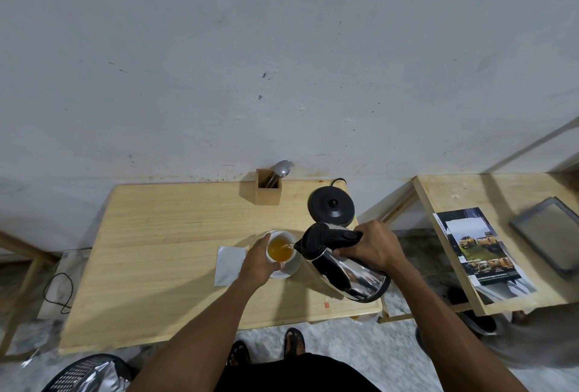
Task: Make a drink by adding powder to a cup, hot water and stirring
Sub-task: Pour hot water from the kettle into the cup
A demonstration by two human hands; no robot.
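A: How is the white cup [281, 249] held?
B: It is clasped by the left hand [258, 261] on the wooden table [156, 250].
A: And the right hand [374, 246]?
B: It is closed around the handle of the tilted steel electric kettle [341, 261]; water is poured into the amber drink [279, 249].

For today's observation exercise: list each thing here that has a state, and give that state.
Shiny steel kettle with black handle: tilted, pouring.
White cup: upright, part-filled with orange liquid.
Round black kettle base: bare.
Silver sachet: lying flat.
Wooden cutlery box: upright, holding utensils.
Left hand: steadying cup.
Right hand: gripping kettle handle.
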